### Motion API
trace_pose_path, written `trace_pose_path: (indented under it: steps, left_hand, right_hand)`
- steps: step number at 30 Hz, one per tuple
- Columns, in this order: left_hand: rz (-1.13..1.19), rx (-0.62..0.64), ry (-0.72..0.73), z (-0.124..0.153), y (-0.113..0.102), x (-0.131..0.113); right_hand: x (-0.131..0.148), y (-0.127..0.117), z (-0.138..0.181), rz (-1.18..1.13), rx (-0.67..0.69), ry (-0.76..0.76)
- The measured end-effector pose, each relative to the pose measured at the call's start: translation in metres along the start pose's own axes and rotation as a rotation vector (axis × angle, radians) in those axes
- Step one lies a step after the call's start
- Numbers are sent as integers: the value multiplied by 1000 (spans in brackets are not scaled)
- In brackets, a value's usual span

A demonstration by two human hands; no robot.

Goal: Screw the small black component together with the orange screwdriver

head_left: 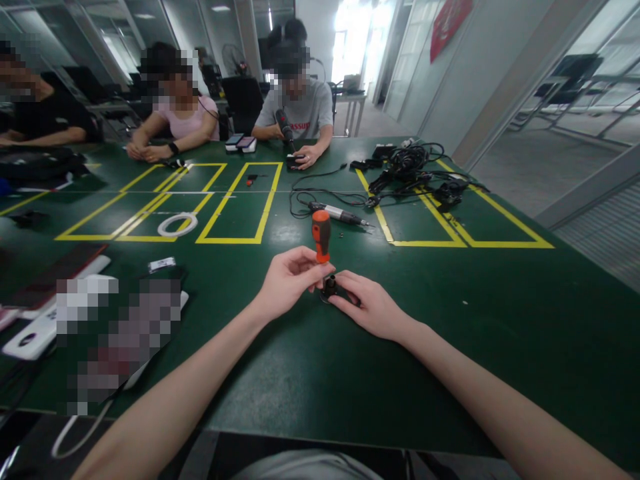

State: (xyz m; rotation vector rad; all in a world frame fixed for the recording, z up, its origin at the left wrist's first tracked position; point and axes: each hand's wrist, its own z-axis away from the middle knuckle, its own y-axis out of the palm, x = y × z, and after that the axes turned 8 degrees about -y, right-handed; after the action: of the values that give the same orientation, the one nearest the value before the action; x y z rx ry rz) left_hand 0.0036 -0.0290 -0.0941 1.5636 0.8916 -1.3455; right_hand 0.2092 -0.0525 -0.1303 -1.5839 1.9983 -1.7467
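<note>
My left hand (290, 279) is closed on an orange-handled screwdriver (321, 235), which stands upright with its tip down. The tip goes into a small black part (331, 287) lying on the green table (450, 313). My right hand (370, 305) rests on the table and pinches that black part from the right, holding it in place. Both forearms reach in from the bottom of the head view.
An electric screwdriver (339, 215) with its cable lies just beyond my hands. A tangle of black cables (415, 170) sits at the far right. Yellow tape boxes (235, 203) mark the table, with a white ring (177, 225) in one. Three people sit at the far side. Phones and devices (55, 313) lie left.
</note>
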Motion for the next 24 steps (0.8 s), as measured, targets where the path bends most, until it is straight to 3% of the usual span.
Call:
trace_pose_path:
  steps: [10,17,24]
  left_hand:
    - [-1,72,30,0,-3,-3]
    - [-38,-20,-4,1,-2,-4]
    - [19,1,6,0,-2,-1]
  right_hand:
    - [0,-1,0,-1,-1,-16]
    - [0,0,0,-10,2,-3]
    - [2,-1,0,-2,1,-5]
